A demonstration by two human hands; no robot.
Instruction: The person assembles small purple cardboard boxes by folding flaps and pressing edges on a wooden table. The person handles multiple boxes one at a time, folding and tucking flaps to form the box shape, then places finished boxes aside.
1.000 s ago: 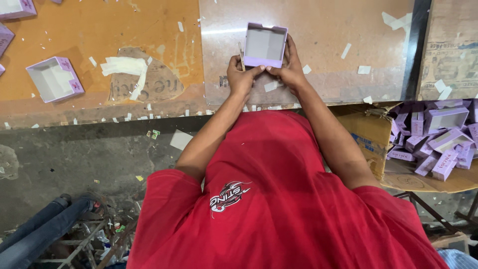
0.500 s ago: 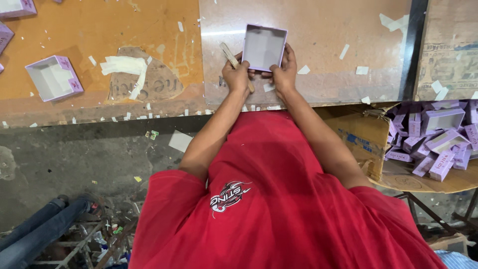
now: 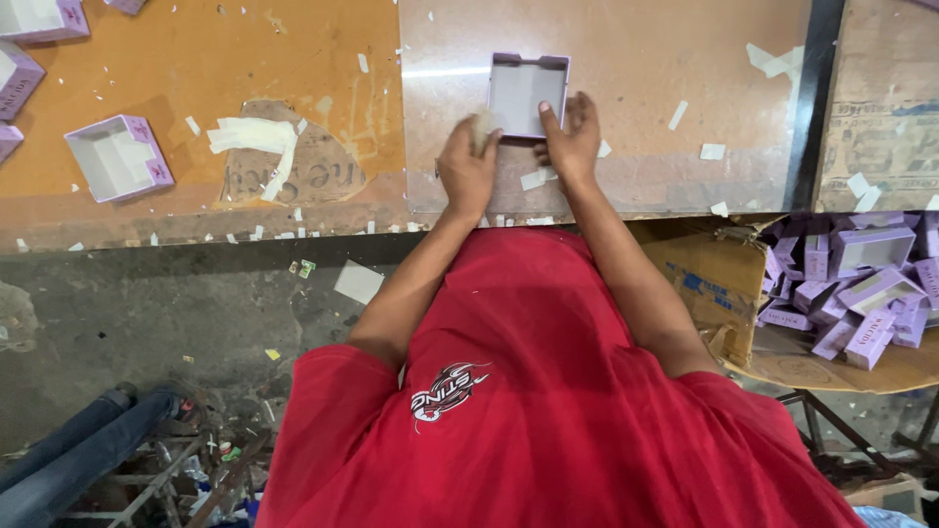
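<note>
A shallow, square, lilac cardboard box tray [image 3: 527, 93] lies open side up near the table's [image 3: 293, 59] front edge, no clear long axis. Left hand [image 3: 469, 161] clutches a whitish wad against its near-left corner; right hand [image 3: 572, 142] lies spread, fingers pressing its near-right corner.

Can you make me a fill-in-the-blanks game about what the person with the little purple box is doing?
1. Both hands rest on a small open purple cardboard box whose inside is ____.
2. The left hand and the right hand belong to a person wearing a ____ shirt.
3. Another open purple box lies on the ____ part of the tabletop.
4. A heap of purple boxes sits at the picture's ____ edge.

Missing words: white; red; orange; right
</note>
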